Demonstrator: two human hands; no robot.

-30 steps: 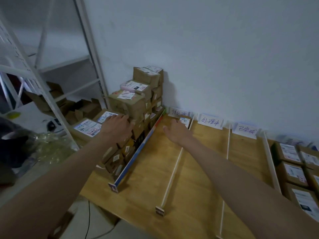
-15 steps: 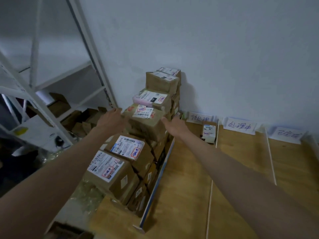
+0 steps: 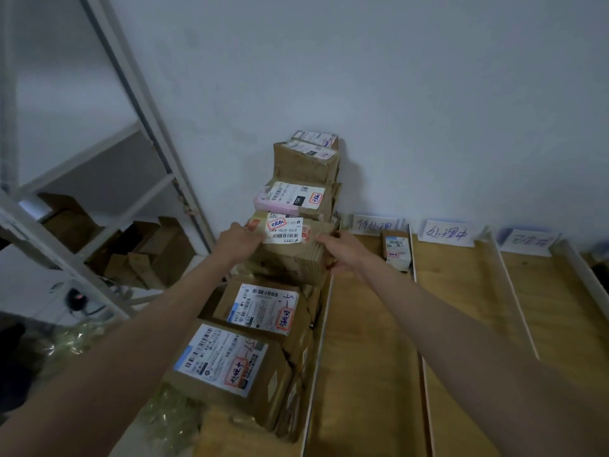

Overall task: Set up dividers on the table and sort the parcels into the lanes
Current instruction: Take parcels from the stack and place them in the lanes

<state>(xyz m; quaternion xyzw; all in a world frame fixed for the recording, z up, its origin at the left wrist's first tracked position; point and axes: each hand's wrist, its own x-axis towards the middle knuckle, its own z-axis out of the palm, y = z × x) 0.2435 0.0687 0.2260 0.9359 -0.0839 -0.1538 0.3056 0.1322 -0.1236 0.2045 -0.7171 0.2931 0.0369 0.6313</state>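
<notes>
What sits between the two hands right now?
Head view: one brown cardboard parcel with a white barcode label, left hand on its left side, right hand on its right.

Lower parcels [image 3: 298,367] in the stack — mostly hidden, labels blurred

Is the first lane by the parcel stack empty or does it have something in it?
Not empty: one small box stands at its far end, below the label card.

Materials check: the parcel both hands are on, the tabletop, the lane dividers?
Parcel: looks like brown corrugated cardboard, matte, creased, with paper labels stuck on.
Tabletop: wood or plywood, visible grain, light finish.
Lane dividers: thin white strips standing on edge; plastic, foam board or painted wood, cannot tell.
</notes>
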